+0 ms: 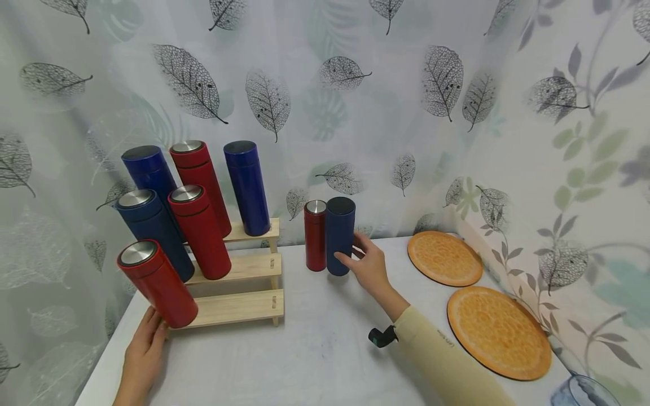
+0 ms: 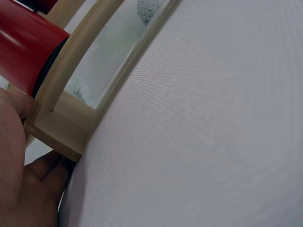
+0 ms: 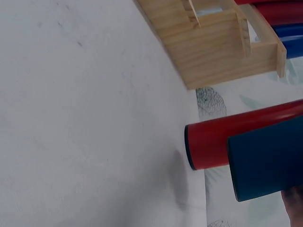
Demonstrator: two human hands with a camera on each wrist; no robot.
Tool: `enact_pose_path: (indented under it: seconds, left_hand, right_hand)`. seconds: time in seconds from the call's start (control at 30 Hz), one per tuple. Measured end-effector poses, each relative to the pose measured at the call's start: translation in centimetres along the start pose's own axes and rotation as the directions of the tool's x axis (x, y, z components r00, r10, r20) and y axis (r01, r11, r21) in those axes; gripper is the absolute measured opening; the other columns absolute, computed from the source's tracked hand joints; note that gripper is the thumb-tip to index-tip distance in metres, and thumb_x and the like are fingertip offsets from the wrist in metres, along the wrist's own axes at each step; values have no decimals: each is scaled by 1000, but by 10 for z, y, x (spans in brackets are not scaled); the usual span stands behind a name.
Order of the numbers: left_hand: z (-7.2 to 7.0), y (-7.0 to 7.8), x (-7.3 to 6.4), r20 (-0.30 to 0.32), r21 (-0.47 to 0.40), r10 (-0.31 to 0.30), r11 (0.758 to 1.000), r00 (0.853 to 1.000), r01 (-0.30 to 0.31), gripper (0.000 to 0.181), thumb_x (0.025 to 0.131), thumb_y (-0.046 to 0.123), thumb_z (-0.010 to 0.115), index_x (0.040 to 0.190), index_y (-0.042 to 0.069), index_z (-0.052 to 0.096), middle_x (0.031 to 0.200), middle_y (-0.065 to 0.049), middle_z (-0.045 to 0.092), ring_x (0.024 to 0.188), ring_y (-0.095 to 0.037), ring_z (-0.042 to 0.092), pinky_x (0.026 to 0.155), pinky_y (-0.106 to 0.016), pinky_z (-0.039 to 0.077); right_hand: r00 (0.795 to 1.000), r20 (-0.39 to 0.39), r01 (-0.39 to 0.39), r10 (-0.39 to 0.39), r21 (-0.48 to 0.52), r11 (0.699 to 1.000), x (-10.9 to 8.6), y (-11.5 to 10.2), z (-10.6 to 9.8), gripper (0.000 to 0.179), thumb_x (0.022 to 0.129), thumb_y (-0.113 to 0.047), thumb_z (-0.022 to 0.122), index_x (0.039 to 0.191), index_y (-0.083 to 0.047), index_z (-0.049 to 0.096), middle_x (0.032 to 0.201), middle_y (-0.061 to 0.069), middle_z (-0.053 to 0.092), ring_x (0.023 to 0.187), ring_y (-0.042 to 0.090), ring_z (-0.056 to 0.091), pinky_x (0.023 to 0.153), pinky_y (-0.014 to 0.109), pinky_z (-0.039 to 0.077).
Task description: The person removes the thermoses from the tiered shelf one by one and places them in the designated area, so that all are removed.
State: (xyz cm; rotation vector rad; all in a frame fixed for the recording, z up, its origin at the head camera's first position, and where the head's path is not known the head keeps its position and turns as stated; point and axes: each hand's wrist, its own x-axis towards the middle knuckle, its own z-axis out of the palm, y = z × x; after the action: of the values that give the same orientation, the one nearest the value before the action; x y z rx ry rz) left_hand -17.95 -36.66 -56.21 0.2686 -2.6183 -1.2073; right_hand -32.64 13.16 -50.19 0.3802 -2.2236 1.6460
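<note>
My right hand [image 1: 370, 265] grips a dark blue thermos bottle [image 1: 339, 237] from its right side, thumb in front. The bottle is upright beside a red thermos bottle [image 1: 315, 237] with a steel-topped lid; in the right wrist view the blue bottle [image 3: 267, 158] overlaps the red one [image 3: 213, 142]. At the near left, my left hand [image 1: 144, 355] holds the end of a three-step wooden rack [image 1: 244, 307]. In the left wrist view its thumb and fingers lie on either side of the rack's end [image 2: 64, 132], close to a red bottle's base [image 2: 28, 47].
Red and blue bottles stand on the rack: one red [image 1: 157, 285] on the lowest step, several more on the upper two. Two round orange-brown mats [image 1: 497, 332] lie at the right. A glass [image 1: 584, 392] is at the lower right corner. Leaf-patterned curtains [image 1: 325, 113] hang behind the white table.
</note>
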Motion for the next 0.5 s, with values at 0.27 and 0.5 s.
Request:
enact_pose_path:
  seconds: [0.27,0.5]
  left_hand:
    - [1,-1,0,12,-5,-8,1000,1000,8,63,120,34,33,167,-7,26,178,-24,15,160,-53,18,113,-79,33]
    - [1,0,0,0,-5,-7,1000,1000,7,63,120,34,33,168,-6,27,178,-22,15,160,-52,19,114,-78,32]
  right_hand:
    - [999,-37,-29,29,18,999,7,12,-5,65,90,-20,93,146,-6,64,137,15,71,128,33,67,108,48,57]
    - [997,-46,-56,55,-7,998,13,18,-6,67,91,-20,92,149,-4,62,139,17,69,131,35,66,110,48,55]
